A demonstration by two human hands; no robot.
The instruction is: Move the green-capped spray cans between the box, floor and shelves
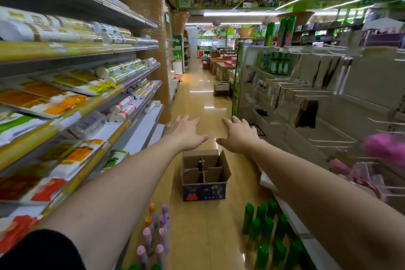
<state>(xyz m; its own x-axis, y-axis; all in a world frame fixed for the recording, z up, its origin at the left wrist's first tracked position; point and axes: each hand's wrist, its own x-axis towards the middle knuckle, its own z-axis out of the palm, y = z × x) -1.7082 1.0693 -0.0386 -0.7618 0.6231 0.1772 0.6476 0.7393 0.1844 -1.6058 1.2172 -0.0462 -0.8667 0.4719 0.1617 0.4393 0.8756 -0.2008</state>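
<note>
While both arms reach forward down the aisle, I record from left: grey metal shelves (pixel 131 85) stocked with wrapped noodle packets; pink and purple spray bottles (pixel 156 232) standing on the floor; left hand (pixel 186 131) spread flat, holding nothing; open brown cardboard box with dividers (pixel 205 173) below the hands, its visible cells empty; right hand (pixel 237 136) likewise spread, empty; green bottles (pixel 266 223) grouped on the floor, untouched. I judge the handling barely begun.

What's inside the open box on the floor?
The box holds crossed cardboard dividers that split it into cells. One dark bottle top pokes up in a far cell. The near cells look empty, but their floors are hidden by the box's front wall.
</note>
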